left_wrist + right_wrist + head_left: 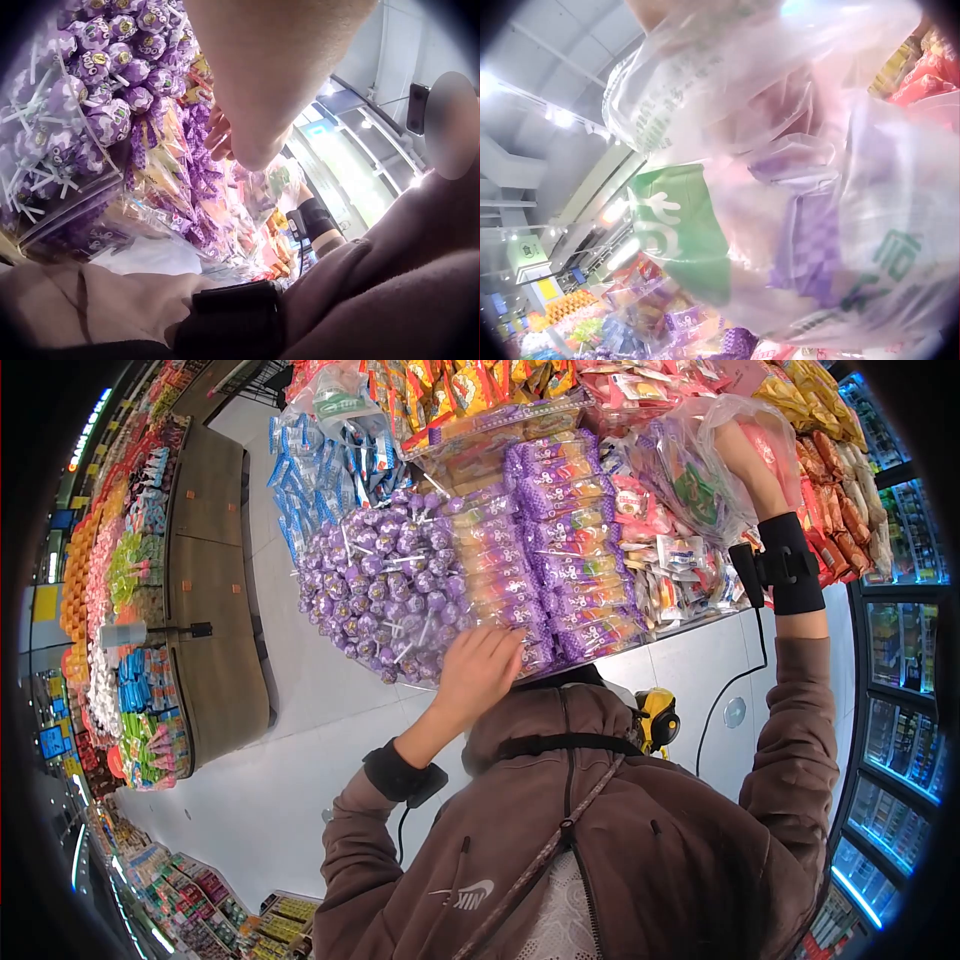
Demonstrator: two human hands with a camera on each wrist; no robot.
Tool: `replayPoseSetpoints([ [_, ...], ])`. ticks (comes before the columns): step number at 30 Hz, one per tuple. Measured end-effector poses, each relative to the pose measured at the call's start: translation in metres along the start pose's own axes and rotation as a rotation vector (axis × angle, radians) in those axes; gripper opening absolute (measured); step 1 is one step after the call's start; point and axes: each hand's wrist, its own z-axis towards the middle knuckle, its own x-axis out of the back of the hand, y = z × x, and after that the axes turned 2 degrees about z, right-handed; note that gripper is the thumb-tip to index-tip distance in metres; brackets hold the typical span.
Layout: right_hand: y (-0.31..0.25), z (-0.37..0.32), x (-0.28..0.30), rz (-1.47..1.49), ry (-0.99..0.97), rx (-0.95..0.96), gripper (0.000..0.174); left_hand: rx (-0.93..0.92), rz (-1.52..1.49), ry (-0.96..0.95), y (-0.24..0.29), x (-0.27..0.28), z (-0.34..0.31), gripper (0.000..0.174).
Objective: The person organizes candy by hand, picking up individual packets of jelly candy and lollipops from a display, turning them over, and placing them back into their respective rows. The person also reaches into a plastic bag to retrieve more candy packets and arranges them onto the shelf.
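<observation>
My left hand (485,670) rests at the front edge of the bin, over clear-and-purple candy packets (570,550). Its fingers (219,135) are loosely bent, with nothing seen between them. Just to its left are purple-wrapped lollipops (385,575). On the right, my right hand (735,450) is inside a thin clear plastic bag (700,425) with green print. The bag hangs about the hand and wrist. A purple checked packet (810,240) shows through the plastic. The right fingers are blurred behind the film, so I cannot tell what they hold.
Blue-and-white packets (320,480) lie beyond the lollipops, yellow-orange bags (470,390) at the back. Red-brown packets (830,490) lie right of the right hand. Another candy counter (205,580) stands across the aisle at left; lit shelves (905,660) line the right side.
</observation>
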Motion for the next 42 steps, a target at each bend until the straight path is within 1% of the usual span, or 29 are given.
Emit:
replayPoseSetpoints([
  [3,-0.003,0.0,0.005,-0.02,0.015,-0.054,0.022,-0.018,-0.008,0.031,0.0,-0.002,0.002,0.021],
  [6,-0.03,-0.011,0.033,-0.057,0.075,-0.164,0.02,-0.019,0.001,0.043,-0.001,-0.001,0.005,0.02],
  [9,-0.072,-0.027,0.07,-0.228,0.12,-0.259,0.019,-0.015,0.014,0.055,-0.003,0.001,0.009,0.019],
  [12,-0.076,-0.045,0.088,-0.165,0.251,-0.313,0.019,-0.009,0.031,0.062,-0.005,0.005,0.015,0.017],
  [13,-0.087,-0.05,0.097,-0.04,0.281,-0.372,0.018,-0.009,0.036,0.071,-0.005,0.007,0.017,0.017],
  [16,-0.089,-0.061,0.107,0.001,0.553,-0.353,0.018,0.001,0.033,0.093,-0.008,0.01,0.022,0.018],
  [17,-0.098,-0.063,0.112,0.082,0.574,-0.428,0.019,0.003,0.029,0.098,-0.01,0.011,0.023,0.018],
  [20,-0.094,-0.068,0.119,0.226,0.714,-0.274,0.018,-0.01,0.034,0.098,-0.013,0.011,0.027,0.019],
  [21,-0.096,-0.068,0.119,0.389,0.769,-0.244,0.015,-0.008,0.033,0.098,-0.013,0.012,0.029,0.019],
  [24,-0.13,-0.065,0.123,0.583,0.812,-0.164,0.013,-0.006,0.022,0.113,-0.01,0.016,0.04,0.018],
  [25,-0.139,-0.064,0.124,0.611,0.791,-0.121,0.013,-0.004,0.011,0.126,-0.009,0.017,0.044,0.017],
  [28,-0.174,-0.06,0.114,0.891,0.699,-0.157,0.009,0.033,-0.079,0.135,-0.006,0.021,0.056,0.016],
  [30,-0.188,-0.057,0.095,1.11,0.556,-0.169,0.007,0.09,-0.198,0.124,-0.001,0.027,0.066,0.017],
  [32,-0.201,-0.06,0.076,1.278,0.317,-0.282,0.007,0.168,-0.359,0.103,0.009,0.033,0.075,0.018],
  [33,-0.206,-0.061,0.066,1.347,0.214,-0.366,0.007,0.227,-0.465,0.048,0.011,0.034,0.077,0.02],
  [34,-0.211,-0.062,0.056,1.414,0.106,-0.451,0.007,0.269,-0.553,0.035,0.014,0.035,0.08,0.021],
  [36,-0.222,-0.067,0.031,1.538,0.058,-0.423,0.008,0.359,-0.728,0.007,0.02,0.036,0.084,0.023],
  [37,-0.227,-0.071,0.021,1.601,0.031,-0.411,0.009,0.365,-0.775,-0.015,0.02,0.035,0.083,0.028],
  [40,-0.24,-0.08,0.005,1.683,-0.054,-0.492,0.009,0.425,-0.92,-0.025,0.016,0.027,0.078,0.026],
  [41,-0.241,-0.082,0.003,1.663,-0.103,-0.519,0.009,0.442,-1.019,-0.075,0.017,0.026,0.077,0.027],
  [42,-0.243,-0.085,-0.004,1.669,-0.109,-0.51,0.009,0.458,-1.117,-0.124,0.017,0.026,0.077,0.028],
])
